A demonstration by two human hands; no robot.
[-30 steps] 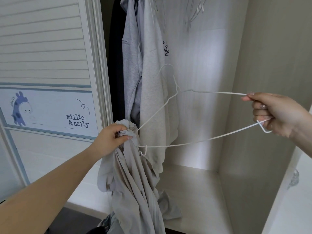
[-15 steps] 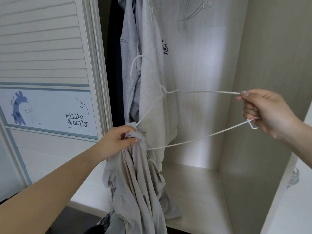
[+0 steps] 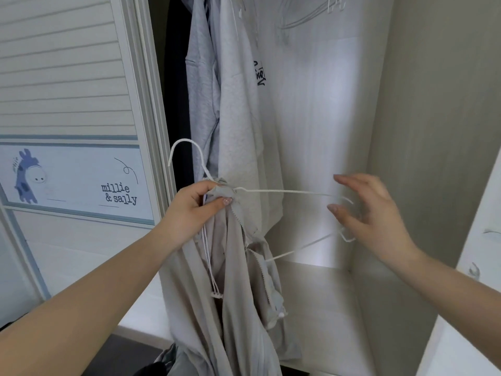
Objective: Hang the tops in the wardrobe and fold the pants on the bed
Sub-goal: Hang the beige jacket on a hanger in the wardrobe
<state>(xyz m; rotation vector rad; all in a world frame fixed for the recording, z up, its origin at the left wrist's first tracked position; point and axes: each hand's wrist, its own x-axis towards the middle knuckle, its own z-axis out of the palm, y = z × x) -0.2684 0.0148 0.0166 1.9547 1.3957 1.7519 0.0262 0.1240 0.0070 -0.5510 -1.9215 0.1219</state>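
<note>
My left hand (image 3: 189, 210) grips the bunched collar of a light grey top (image 3: 230, 280) in front of the open wardrobe. A white wire hanger (image 3: 284, 191) sits half inside the top: its hook sticks up just above my left hand, and its right arm pokes out to the right. My right hand (image 3: 363, 213) hovers at the hanger's right end with fingers spread and blurred, not clasping the wire. The top's body, zipper and drawstrings hang down below my left hand.
Two grey tops (image 3: 235, 109) and a dark garment (image 3: 176, 90) hang at the wardrobe's left. Empty white hangers (image 3: 306, 14) hang on the rail at top right. A sliding door (image 3: 67, 104) with a cartoon panel stands left. The wardrobe shelf (image 3: 325, 294) lies below.
The hanger has slid left into the top, its hook now above my left hand. My right hand has let go of the hanger's right end and opened.
</note>
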